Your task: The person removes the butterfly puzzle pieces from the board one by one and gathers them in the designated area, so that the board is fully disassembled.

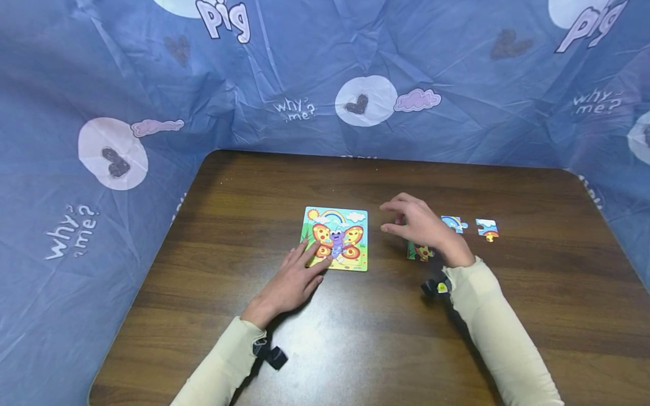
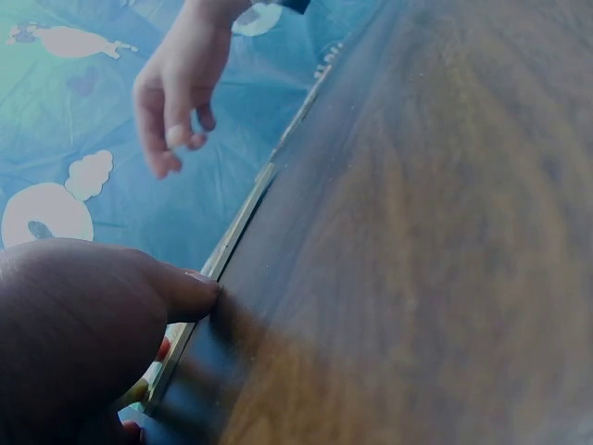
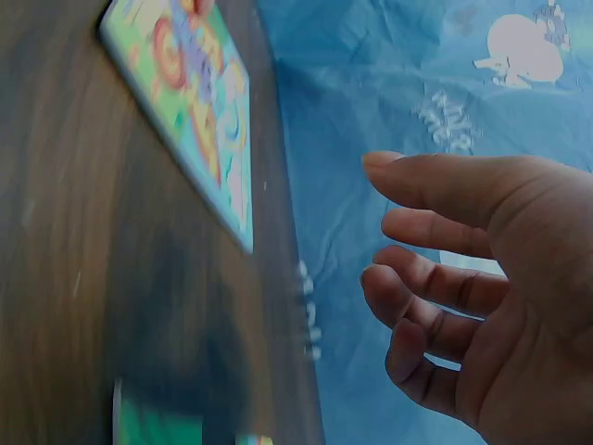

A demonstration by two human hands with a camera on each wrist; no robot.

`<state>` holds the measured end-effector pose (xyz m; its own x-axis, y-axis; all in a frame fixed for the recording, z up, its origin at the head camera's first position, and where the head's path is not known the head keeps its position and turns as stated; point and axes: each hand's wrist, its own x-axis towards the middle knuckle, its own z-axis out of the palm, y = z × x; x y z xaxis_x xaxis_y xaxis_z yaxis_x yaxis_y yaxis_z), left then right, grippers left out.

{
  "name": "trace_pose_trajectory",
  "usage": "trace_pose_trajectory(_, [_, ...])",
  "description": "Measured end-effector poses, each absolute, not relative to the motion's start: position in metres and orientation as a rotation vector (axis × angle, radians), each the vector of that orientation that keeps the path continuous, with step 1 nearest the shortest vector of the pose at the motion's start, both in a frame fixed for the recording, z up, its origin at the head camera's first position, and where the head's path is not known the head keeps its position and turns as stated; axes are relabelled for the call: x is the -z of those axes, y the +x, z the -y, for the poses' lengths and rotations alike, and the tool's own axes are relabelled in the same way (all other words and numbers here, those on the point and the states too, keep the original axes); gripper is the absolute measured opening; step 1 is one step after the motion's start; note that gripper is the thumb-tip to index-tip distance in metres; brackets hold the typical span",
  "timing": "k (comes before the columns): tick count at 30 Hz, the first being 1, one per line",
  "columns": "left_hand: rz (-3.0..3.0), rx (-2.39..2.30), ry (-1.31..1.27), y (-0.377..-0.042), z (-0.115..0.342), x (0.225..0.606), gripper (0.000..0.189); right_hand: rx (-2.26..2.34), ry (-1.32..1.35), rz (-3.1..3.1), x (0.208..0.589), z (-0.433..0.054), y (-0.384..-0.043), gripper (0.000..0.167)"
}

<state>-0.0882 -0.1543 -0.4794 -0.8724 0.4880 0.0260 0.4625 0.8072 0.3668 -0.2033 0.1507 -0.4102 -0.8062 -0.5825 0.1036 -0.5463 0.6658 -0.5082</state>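
A square butterfly puzzle board lies on the table, showing a purple-bodied butterfly, a rainbow and a sun. My left hand rests on its lower left part with fingers spread. In the left wrist view the thumb is at the board's edge. Right of the board, my right hand hovers over the table, fingers loosely bent and nothing between them, as the right wrist view confirms. A green and red puzzle piece lies partly hidden below that hand.
Two more puzzle pieces lie to the right: a rainbow piece close to the right wrist and a sky-blue and orange piece farther out. The brown wooden table meets a blue printed cloth behind it.
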Motion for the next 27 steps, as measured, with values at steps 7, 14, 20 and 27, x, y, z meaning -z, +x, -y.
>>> trace_pose_trajectory(7, [-2.915, -0.565, 0.763, -0.088, 0.155, 0.479, 0.045, 0.852, -0.940, -2.739, 0.407, -0.112, -0.207, 0.044])
trace_pose_trajectory(14, [-2.900, -0.539, 0.755, -0.089, 0.155, 0.479, 0.045, 0.877, -0.950, -2.693, 0.416, -0.088, -0.207, 0.046])
trace_pose_trajectory(20, [-2.901, -0.540, 0.764, -0.089, 0.154, 0.480, 0.045, 0.922, -0.950, -2.652, 0.426, -0.077, -0.207, 0.047])
trace_pose_trajectory(27, [-2.913, -0.558, 0.772, -0.089, 0.154, 0.479, 0.045, 0.911, -0.946, -2.667, 0.441, -0.064, -0.207, 0.050])
